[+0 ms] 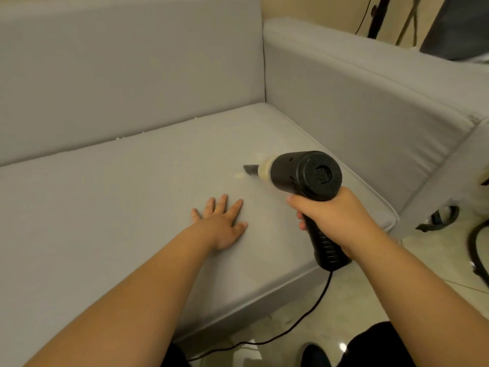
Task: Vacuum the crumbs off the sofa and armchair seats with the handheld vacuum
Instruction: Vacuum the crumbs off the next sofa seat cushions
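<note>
A black handheld vacuum (307,176) with a pale collar and a dark narrow nozzle points left and down at the grey sofa seat (119,202). My right hand (333,221) grips its ribbed handle. The nozzle tip hovers just above a small pale patch of crumbs (239,176). My left hand (225,221) rests flat on the seat, fingers spread, a little to the near left of the nozzle. A few white crumbs (119,138) lie along the seam under the backrest.
The sofa backrest (127,67) rises behind and the armrest (370,96) closes the right side. The vacuum's black cord (304,316) trails over the tiled floor in front. Dark cables and stand legs (444,218) sit on the floor at right.
</note>
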`<move>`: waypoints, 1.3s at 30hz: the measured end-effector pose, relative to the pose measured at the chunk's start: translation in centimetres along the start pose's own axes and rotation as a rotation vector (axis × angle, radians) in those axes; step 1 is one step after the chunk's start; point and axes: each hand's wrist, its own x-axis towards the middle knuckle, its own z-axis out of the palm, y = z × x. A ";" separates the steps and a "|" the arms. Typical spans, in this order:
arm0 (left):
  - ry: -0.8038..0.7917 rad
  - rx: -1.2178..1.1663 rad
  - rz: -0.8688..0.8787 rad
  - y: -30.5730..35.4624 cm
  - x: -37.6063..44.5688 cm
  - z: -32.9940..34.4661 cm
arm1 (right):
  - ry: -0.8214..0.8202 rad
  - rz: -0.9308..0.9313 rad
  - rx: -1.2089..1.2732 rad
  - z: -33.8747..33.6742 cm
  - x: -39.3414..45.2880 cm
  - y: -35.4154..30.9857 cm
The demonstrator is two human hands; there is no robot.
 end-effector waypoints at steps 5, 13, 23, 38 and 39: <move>-0.003 0.008 -0.005 -0.3 0.0 0.0 | -0.035 -0.012 -0.005 0.0 -0.7 -0.4; 0.002 0.003 -0.002 0.0 -0.2 0.0 | 0.013 -0.020 -0.051 -0.2 -0.9 -0.4; -0.015 -0.006 -0.008 0.0 -0.2 -0.1 | -0.048 -0.025 -0.093 -1.0 -1.6 -1.0; -0.010 -0.015 -0.010 0.1 -0.4 0.0 | -0.089 -0.017 -0.151 -2.8 -2.5 -0.8; -0.010 -0.013 -0.009 0.1 -0.5 0.0 | -0.101 -0.025 -0.165 -3.0 -2.6 -0.8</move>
